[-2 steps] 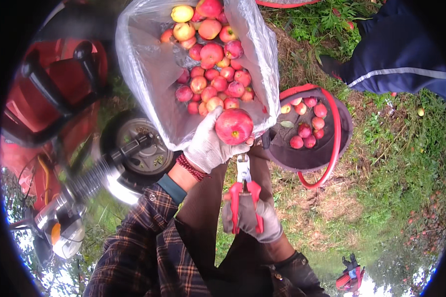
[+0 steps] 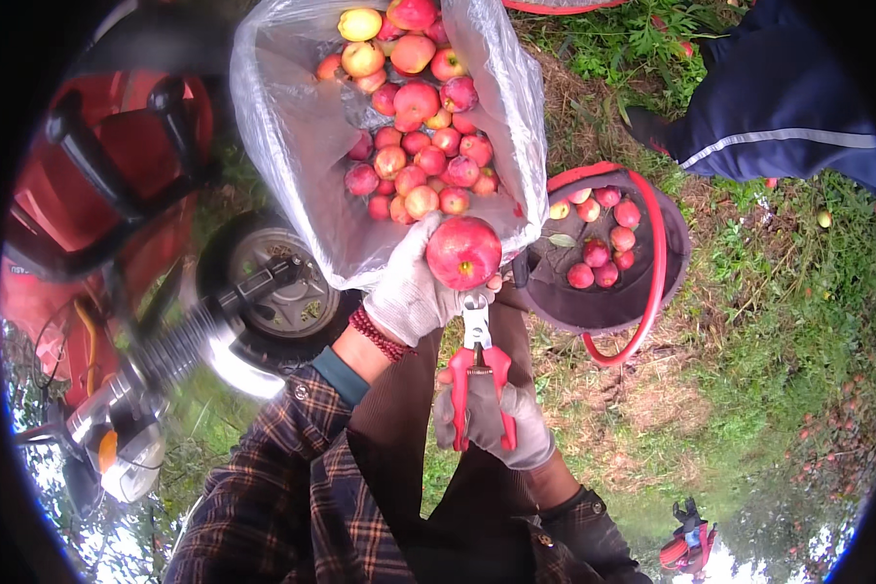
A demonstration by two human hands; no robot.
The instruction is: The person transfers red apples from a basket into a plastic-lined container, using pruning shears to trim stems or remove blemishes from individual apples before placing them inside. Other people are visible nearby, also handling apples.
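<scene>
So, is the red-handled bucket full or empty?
The bucket is partly filled: apples lie inside, with bare dark space showing between them.

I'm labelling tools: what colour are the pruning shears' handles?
The handles are red, clearest in the head view.

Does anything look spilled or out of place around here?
A small yellow-green round fruit lies loose on the green grass, outside the dark round red-handled bucket. A pale green leaf sits beside that bucket's small red apples, looking stray.
</scene>
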